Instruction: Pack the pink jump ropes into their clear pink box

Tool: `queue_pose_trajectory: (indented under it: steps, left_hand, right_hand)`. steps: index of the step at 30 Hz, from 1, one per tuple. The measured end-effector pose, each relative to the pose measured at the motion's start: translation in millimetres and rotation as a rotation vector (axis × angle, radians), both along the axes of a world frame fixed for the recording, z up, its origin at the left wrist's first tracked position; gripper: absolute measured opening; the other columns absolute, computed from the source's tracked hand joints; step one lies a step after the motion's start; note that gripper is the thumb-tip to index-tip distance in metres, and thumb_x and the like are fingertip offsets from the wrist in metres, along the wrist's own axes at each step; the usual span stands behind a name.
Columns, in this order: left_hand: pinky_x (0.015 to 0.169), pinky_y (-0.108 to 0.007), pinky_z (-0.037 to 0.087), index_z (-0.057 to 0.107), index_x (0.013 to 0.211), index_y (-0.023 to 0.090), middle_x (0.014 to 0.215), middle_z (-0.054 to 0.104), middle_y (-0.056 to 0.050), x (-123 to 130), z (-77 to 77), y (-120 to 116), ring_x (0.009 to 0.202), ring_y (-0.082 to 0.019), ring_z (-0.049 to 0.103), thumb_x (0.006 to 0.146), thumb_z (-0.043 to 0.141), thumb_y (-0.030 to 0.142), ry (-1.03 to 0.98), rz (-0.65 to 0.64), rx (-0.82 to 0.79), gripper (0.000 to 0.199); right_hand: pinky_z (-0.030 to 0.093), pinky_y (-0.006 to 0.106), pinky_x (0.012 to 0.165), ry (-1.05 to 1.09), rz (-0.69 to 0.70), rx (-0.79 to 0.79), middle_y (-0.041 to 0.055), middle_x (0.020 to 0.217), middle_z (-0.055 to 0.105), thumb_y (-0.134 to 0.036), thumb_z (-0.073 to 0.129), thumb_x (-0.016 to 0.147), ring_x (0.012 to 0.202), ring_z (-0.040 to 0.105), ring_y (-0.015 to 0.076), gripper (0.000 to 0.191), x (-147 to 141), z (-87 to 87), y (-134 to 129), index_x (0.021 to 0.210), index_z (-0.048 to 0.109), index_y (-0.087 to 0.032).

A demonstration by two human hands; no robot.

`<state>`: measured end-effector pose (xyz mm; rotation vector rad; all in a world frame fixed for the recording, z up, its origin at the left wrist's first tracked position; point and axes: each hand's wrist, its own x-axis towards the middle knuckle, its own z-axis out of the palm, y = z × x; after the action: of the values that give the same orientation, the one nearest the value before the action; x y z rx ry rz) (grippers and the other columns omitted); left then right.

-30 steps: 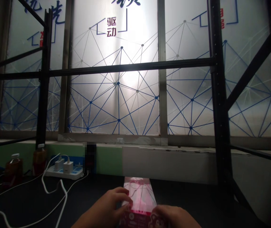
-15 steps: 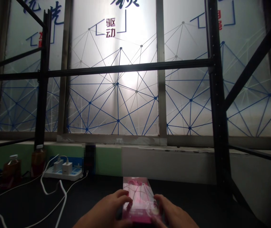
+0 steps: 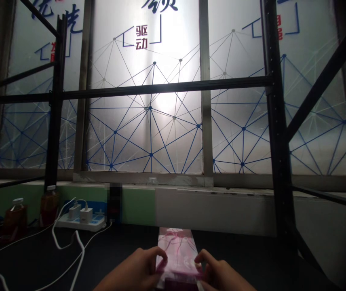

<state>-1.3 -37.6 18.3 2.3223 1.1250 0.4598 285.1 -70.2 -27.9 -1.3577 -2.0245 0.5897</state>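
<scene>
A pink box [image 3: 177, 252] with a clear, shiny front and thin pink strings stands at the bottom centre, on the black table. My left hand [image 3: 139, 266] is at its left side, fingers curled against the edge. On the right side, my right hand [image 3: 218, 270] has its fingers bent and pressed at the box's edge near the lower corner. Both hands grip the box between them. The lower parts of the thumbs are partly cut off by the frame's bottom edge.
A white power strip [image 3: 82, 222] with plugged-in chargers, loose white cables [image 3: 80, 250] and two bottles with white caps [image 3: 49, 206] are at the left. Black rack posts [image 3: 280, 161] rise at both sides before frosted windows.
The box's near end looks slightly raised and its front shows more glare. My fingers have shifted a little along its edges, the right ones more bent.
</scene>
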Motion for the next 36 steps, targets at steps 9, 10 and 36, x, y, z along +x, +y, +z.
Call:
queue_pose_trajectory:
  steps: [9,10,36]
  left_hand:
    - [0.063,-0.021,0.041,0.072,0.124,0.024,0.083,0.069,0.001,-6,-4.6,13,0.071,-0.015,0.061,0.082,0.071,0.03,-0.061,-0.085,0.031,0.042]
    - [0.063,-0.02,0.041,0.072,0.124,0.024,0.084,0.069,0.002,-5,-3.8,12,0.071,-0.015,0.06,0.083,0.07,0.029,-0.05,-0.073,0.052,0.042]
    - [0.06,-0.022,0.044,0.063,0.131,0.017,0.089,0.07,-0.002,-5,-13.1,19,0.073,-0.02,0.068,0.08,0.073,0.028,-0.184,-0.087,-0.206,0.053]
  right_hand:
    - [0.048,0.027,0.069,-0.001,0.023,0.018,0.004,0.089,0.072,-0.017,0.063,0.08,0.078,0.066,0.0201,0.032,5,20.7,-10,0.111,0.067,-0.019]
    - [0.048,0.027,0.07,0.002,0.032,0.021,0.0041,0.09,0.071,-0.018,0.063,0.08,0.078,0.066,0.0202,0.032,4,20.4,-9,0.111,0.067,-0.019]
    - [0.047,0.025,0.07,0.047,0.12,-0.082,0.0013,0.09,0.073,-0.019,0.063,0.081,0.079,0.066,0.019,0.036,10,21.2,-8,0.117,0.064,-0.021]
